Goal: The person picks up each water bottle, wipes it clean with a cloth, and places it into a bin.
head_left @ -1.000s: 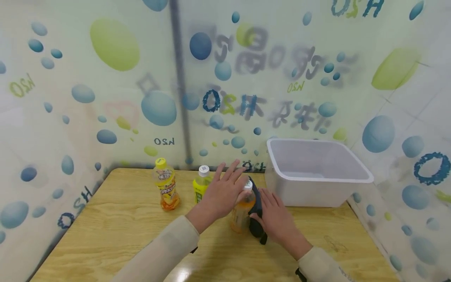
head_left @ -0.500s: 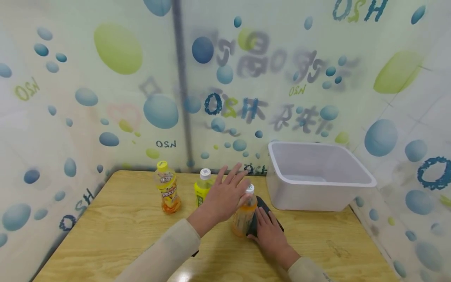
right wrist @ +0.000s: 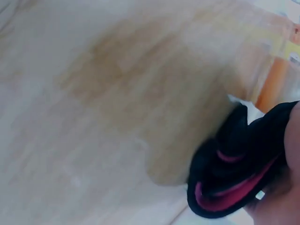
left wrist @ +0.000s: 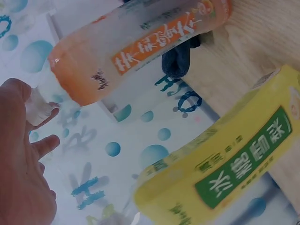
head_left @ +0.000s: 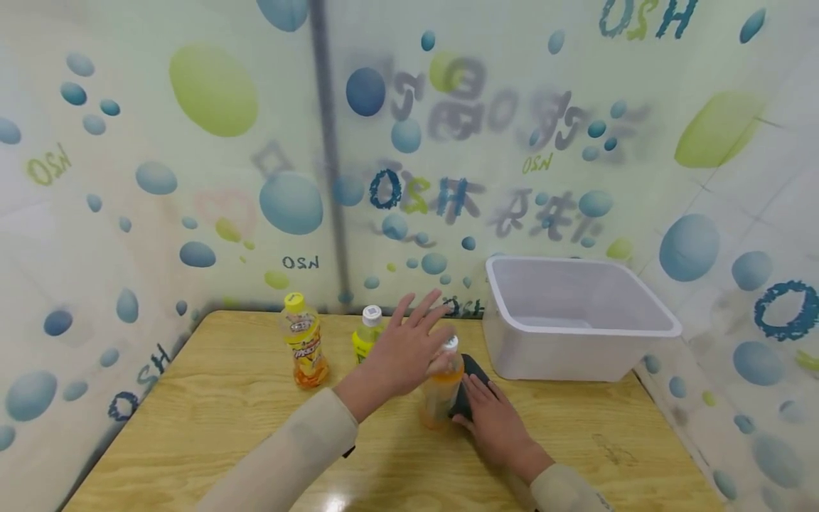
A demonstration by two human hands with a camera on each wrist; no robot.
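Note:
My left hand [head_left: 406, 352] pinches the white cap [left wrist: 37, 105] of an orange drink bottle [left wrist: 126, 51] with thumb and finger, the other fingers spread. That bottle stands on the wooden table [head_left: 256, 434]. At its right side my right hand [head_left: 499, 427] rests on a folded dark cloth [head_left: 475, 377], fingers nearly straight and pressed on it. Pink shows along the cloth's inner folds in the right wrist view. A yellow-green bottle [left wrist: 234, 164] with a white cap stands left of the orange one, partly hidden by my left hand in the head view.
A yellow-capped bottle [head_left: 307, 352] with orange liquid stands farther left. A white plastic tub [head_left: 569, 352] sits at the back right of the table. Patterned wall panels [head_left: 230, 178] enclose the back and sides.
The cloth, earlier raised against the bottle's side, now lies lower and flatter beneath my right hand, which has moved down slightly. My left hand stays at the cap.

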